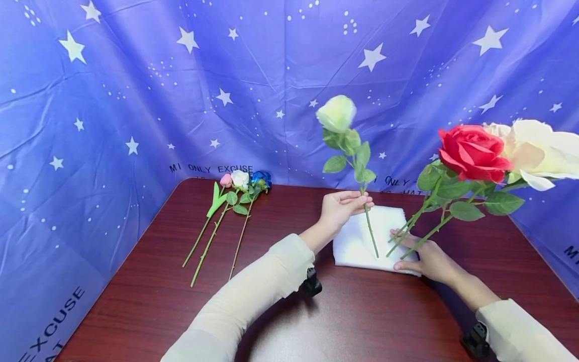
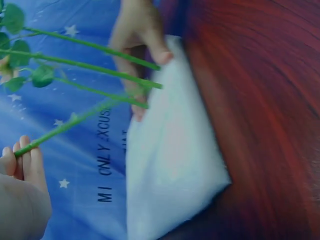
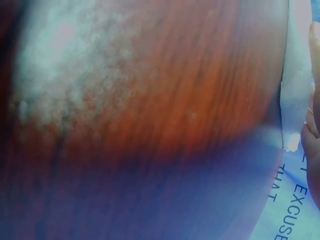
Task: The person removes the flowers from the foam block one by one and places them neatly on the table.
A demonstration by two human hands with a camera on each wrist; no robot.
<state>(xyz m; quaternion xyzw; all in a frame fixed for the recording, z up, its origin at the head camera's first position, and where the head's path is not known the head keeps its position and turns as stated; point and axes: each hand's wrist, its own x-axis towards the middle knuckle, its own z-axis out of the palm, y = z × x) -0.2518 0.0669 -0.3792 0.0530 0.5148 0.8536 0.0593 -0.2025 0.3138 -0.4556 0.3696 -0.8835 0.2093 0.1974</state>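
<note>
**Left hand point(image 1: 338, 208) pinches a pale rose point(image 1: 336, 114) over a white slab point(image 1: 355, 241)**

The left arm reaches forward in a loose cream sleeve point(image 1: 258, 286), wrist raised, thumb and fingertips closed on the middle of the rose's thin green stem. The bloom is up, tipped slightly left, with leaves beneath it; the stem's lower end is at the slab, though whether it touches cannot be told. The right hand point(image 1: 431, 259) lies low at the slab's right end, thumb and fingers spread apart and touching it.

The slab is flat and roughly rectangular, with a soft, fuzzy edge. Three more stems meet its top near the right hand, leaning right beneath a layered, ruffled red rose point(image 1: 475, 153) and broad cream petals point(image 1: 543, 148). On the glossy, reddish wood-grain surface point(image 1: 149, 301) lie a smooth pink tulip point(image 1: 225, 180), a white rose point(image 1: 239, 179) and a blue rose point(image 1: 262, 179). Creased blue cloth point(image 1: 253, 65) printed with stars hangs behind.
</note>
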